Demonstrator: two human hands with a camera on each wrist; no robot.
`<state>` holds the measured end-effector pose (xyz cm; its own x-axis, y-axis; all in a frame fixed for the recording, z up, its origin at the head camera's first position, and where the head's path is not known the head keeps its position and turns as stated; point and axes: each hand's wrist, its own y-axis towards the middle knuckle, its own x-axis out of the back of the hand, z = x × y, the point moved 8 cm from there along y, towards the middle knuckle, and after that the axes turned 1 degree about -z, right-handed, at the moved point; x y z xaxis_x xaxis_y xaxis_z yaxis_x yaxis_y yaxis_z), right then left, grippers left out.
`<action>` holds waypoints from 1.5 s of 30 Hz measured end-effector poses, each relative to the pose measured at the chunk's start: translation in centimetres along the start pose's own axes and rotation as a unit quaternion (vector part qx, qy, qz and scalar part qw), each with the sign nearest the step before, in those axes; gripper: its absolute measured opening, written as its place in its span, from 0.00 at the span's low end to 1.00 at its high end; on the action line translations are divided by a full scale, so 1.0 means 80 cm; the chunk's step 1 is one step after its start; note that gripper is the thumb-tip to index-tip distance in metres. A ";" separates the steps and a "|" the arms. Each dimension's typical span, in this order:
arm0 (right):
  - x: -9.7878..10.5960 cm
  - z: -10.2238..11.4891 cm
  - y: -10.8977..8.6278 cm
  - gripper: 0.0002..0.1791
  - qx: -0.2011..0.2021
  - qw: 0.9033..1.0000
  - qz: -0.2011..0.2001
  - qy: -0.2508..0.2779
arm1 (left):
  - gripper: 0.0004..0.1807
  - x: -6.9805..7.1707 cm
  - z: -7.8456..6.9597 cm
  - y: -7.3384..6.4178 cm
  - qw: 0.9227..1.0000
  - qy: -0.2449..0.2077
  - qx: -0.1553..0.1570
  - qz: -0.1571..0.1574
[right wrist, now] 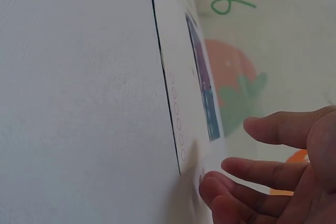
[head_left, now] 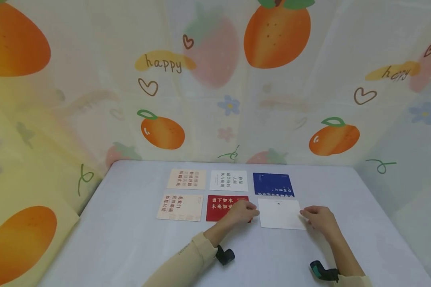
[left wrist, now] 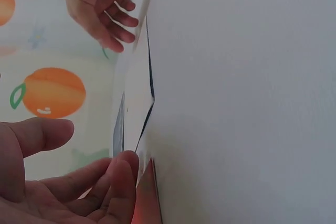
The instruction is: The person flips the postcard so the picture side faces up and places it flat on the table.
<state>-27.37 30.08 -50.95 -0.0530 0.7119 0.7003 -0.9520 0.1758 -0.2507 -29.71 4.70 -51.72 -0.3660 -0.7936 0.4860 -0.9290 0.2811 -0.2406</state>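
Note:
A white postcard [head_left: 280, 215] lies flat at the front right of a group of cards, and the right wrist view shows a row of small circles along its edge. My left hand [head_left: 240, 213] is at its left edge, fingertips beside the card and thumb held apart from the loosely bent fingers. That hand partly covers a red postcard [head_left: 215, 215]. At the white card's right edge is my right hand [head_left: 322, 219], with thumb and fingers spread apart in the right wrist view. Behind the white card lies a dark blue postcard [head_left: 273, 184].
Two cream cards, one at the front left [head_left: 179, 207] and one at the back left [head_left: 186, 179], lie beside a white card with dark writing [head_left: 229, 180]. A fruit-patterned curtain [head_left: 208, 119] hangs behind the white table [head_left: 129, 239].

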 end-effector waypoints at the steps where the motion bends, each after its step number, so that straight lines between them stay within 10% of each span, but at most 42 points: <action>1: 0.000 -0.001 0.000 0.26 -0.002 1.000 0.000 0.000 | 0.19 -0.003 -0.001 0.000 1.000 -0.004 0.005 0.003; 29: -0.004 -0.008 0.002 0.23 -0.023 0.997 -0.023 0.067 | 0.16 -0.023 0.001 0.004 0.993 -0.080 0.087 0.000; 45: -0.004 -0.003 -0.001 0.22 -0.036 0.997 -0.017 0.073 | 0.18 -0.017 -0.002 0.008 0.996 -0.071 0.032 -0.047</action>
<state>-27.23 30.01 -51.36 0.0288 0.7948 0.6062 -0.9278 0.2469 -0.2796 -29.83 6.04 -52.36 -0.2620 -0.8847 0.3855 -0.9517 0.1706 -0.2553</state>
